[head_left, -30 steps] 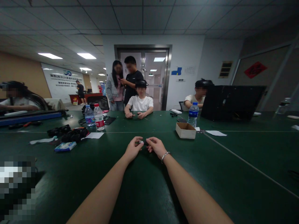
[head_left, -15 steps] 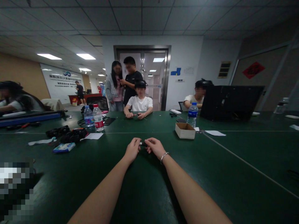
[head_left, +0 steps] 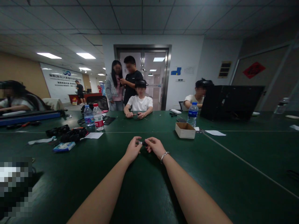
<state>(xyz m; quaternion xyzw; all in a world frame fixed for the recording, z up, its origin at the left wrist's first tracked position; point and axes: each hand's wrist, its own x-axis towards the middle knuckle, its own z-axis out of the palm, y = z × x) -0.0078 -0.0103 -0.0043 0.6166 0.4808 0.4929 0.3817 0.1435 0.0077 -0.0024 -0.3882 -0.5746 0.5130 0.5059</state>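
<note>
In the head view my right hand (head_left: 154, 147), with a silver bracelet at the wrist, pinches a small black USB stick (head_left: 144, 144) between thumb and fingertips. Its silver metal end points left, toward my left hand. My left hand (head_left: 133, 149) is beside that metal end, index finger raised and curved above it, the fingers parted. Whether a left fingertip still touches the metal cannot be made out. Both hands are just above the green table (head_left: 149, 180), close together in front of me.
A small open cardboard box (head_left: 185, 131) stands right of my hands, with a blue-capped bottle (head_left: 192, 114) behind it. Left lie a blue-white packet (head_left: 64, 147), black gear (head_left: 73, 134) and two bottles, one red-capped (head_left: 98, 117). A seated person (head_left: 140, 104) faces me across the table.
My left fingers have loosened and spread from around the metal end, so more of it shows. My right hand keeps its pinch in nearly the same place.
</note>
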